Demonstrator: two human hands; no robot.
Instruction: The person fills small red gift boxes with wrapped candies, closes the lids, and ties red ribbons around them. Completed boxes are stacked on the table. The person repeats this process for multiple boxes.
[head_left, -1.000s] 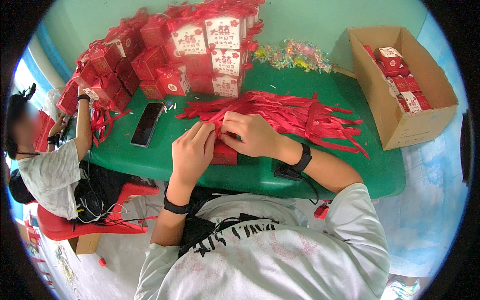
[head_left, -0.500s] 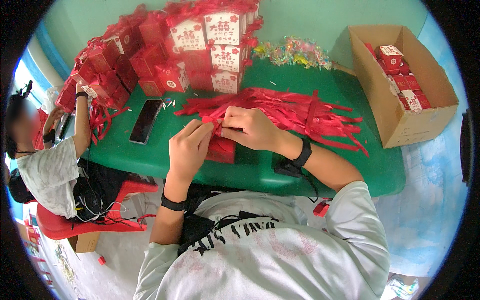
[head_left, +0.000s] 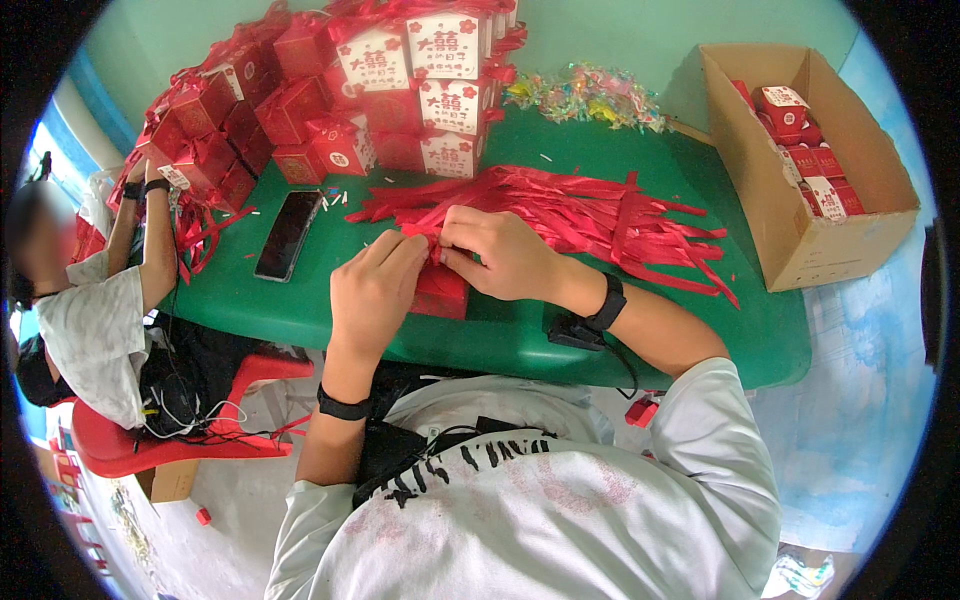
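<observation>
Small red box at near edge of green worktop, pinched at its top between left hand and right hand, fingers of both closed together on red ribbon above it. Loose red ribbon strips just behind. Black phone to left, stacked red boxes beyond, cardboard carton at right.
</observation>
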